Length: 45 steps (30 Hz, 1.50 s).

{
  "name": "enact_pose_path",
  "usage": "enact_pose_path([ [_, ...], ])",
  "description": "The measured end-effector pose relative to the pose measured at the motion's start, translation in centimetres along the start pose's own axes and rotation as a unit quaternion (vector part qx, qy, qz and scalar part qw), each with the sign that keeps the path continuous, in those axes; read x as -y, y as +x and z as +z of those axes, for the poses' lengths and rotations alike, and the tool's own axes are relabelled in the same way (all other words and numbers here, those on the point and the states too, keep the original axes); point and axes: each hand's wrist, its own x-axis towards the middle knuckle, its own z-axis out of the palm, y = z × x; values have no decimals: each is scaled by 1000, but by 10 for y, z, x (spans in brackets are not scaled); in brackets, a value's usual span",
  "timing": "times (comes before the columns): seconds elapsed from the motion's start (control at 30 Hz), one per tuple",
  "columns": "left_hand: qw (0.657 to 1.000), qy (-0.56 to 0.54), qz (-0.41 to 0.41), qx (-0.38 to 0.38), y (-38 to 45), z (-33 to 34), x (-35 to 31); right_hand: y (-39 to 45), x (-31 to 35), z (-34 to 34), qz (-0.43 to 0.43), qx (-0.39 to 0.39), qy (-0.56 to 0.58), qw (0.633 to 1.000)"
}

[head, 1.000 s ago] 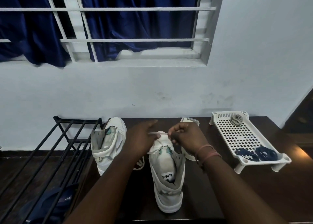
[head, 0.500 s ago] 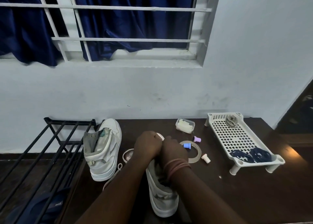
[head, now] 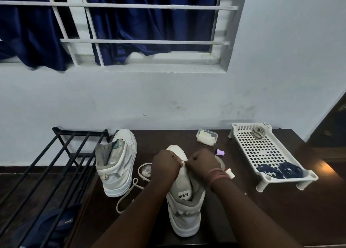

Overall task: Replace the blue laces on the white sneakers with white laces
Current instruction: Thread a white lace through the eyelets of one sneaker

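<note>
White lace (head: 129,191) trails loose toward worktop front-left, other end up at near sneaker (head: 184,206), which stands near front edge, heel toward me. I note left hand (head: 165,165) and right hand (head: 203,162) both curled, pinching lace at lower eyelets near toe; I judge threading just begun. Second sneaker (head: 117,161), unlaced, waits at left edge. Blue laces (head: 280,171), coiled, parked in white tray (head: 262,150) at right edge, clear of work.
</note>
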Motion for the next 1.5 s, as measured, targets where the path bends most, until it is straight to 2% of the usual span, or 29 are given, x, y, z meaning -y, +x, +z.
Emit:
enact_pose_path([
  [0.1,1000,12,21,-20,-4,10,4,7,-15,-4,-16,94,23,995],
  [0.17,999,14,38,-28,-4,15,7,8,-21,-5,26,115,93,989],
  [0.3,998,11,51,-43,-1,19,11,14,-26,-4,58,118,151,980],
  [0.47,996,-1,62,-69,-4,20,13,11,-23,-5,62,121,160,978],
  [0.6,995,7,64,-74,-5,19,10,8,-21,-6,41,110,163,980],
  [0.9,984,66,157,-53,0,17,14,4,-16,-4,-9,67,156,986],
  [1.07,990,26,124,-65,-1,18,17,0,-9,-15,-13,113,163,980],
  [1.2,990,22,106,-87,-3,17,13,0,-11,-14,-7,120,165,979],
  [1.27,989,39,118,-78,0,16,13,0,-13,-12,-11,111,166,980],
  [1.37,980,86,179,-35,2,19,17,0,-16,-12,5,101,192,976],
  [1.47,976,137,159,-53,0,15,16,-2,-13,-9,30,106,179,978],
  [1.5,977,140,140,-73,-2,12,15,-2,-13,-9,47,98,211,971],
])
